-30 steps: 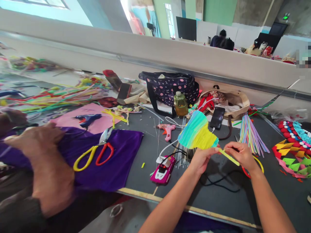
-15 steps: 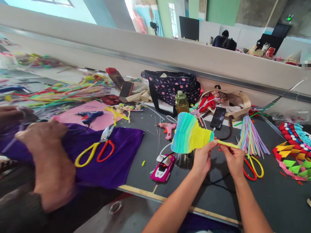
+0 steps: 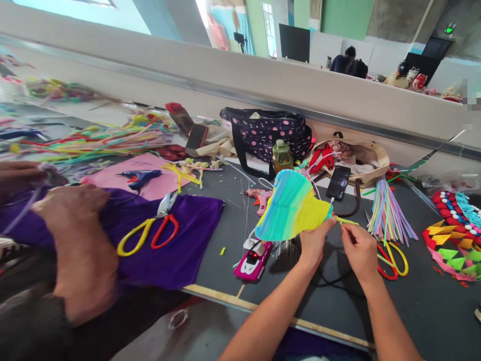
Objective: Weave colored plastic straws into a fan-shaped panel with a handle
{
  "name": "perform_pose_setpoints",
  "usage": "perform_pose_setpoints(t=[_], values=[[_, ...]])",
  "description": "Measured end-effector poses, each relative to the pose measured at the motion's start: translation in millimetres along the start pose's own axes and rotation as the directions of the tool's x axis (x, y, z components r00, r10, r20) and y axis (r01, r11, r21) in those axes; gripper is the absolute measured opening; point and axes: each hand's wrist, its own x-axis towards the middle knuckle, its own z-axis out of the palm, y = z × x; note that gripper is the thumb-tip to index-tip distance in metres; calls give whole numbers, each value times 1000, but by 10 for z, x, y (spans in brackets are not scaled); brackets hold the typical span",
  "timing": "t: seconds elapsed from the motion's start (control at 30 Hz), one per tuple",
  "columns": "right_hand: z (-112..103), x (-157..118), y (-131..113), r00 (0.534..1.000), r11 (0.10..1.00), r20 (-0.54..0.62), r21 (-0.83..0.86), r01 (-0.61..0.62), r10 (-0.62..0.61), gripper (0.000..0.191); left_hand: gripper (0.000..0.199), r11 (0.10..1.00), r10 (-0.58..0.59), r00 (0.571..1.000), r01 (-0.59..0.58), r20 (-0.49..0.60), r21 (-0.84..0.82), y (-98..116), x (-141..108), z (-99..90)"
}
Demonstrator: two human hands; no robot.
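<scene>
Above the dark table, my left hand (image 3: 314, 243) is closed on the narrow yellow end of a fan-shaped craft piece (image 3: 287, 208), covered with fuzzy strips running from blue through turquoise to yellow. From that end a yellow pipe cleaner (image 3: 347, 221) sticks out to the right. My right hand (image 3: 358, 250) is closed in a pinch at this pipe cleaner, thumb and forefinger close to my left fingertips. Just right of my right hand lie scissors (image 3: 394, 258) with red and yellow handles. A bundle of pastel pipe cleaners (image 3: 391, 210) lies behind them.
A pink glue gun (image 3: 261, 198) and a magenta car-shaped power strip (image 3: 251, 265) lie beside the craft piece. Behind stand a green bottle (image 3: 282, 158) and a patterned bag (image 3: 266, 133). At left, a co-worker's hand (image 3: 71, 210) is near purple cloth (image 3: 176, 260) with scissors (image 3: 165, 213) on it.
The craft piece has turned, its wide blue end swinging down to the left over the power strip and more of its face showing. My right hand's fingers have shifted slightly on the yellow pipe cleaner.
</scene>
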Motion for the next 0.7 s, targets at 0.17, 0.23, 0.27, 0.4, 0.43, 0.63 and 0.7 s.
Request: perform_pose_setpoints(t=[0.17, 0.23, 0.27, 0.4, 0.43, 0.63, 0.7], values=[[-187, 94, 39, 970, 941, 169, -259, 217, -177, 24, 25, 997, -38, 997, 33, 67, 69, 16, 43, -55], [-247, 129, 66, 952, 911, 223, -308, 273, -210, 24, 24, 994, -68, 991, 57, 114, 94, 32, 57, -86], [-272, 146, 82, 945, 905, 245, -311, 290, -218, 24, 24, 992, -80, 988, 67, 134, 105, 40, 62, -102], [-343, 215, 141, 922, 931, 319, -217, 295, -218, 23, 25, 987, -123, 975, 102, 186, 121, 75, 80, -163], [-358, 232, 153, 919, 944, 335, -178, 277, -207, 23, 27, 985, -141, 970, 118, 199, 122, 83, 84, -176], [-391, 278, 236, 902, 990, 429, 141, -16, -46, 21, 29, 961, -272, 916, 247, 295, 122, 123, 99, -209], [-368, 261, 266, 890, 961, 455, 235, -148, 25, 22, 28, 949, -316, 894, 303, 318, 89, 134, 95, -202]])
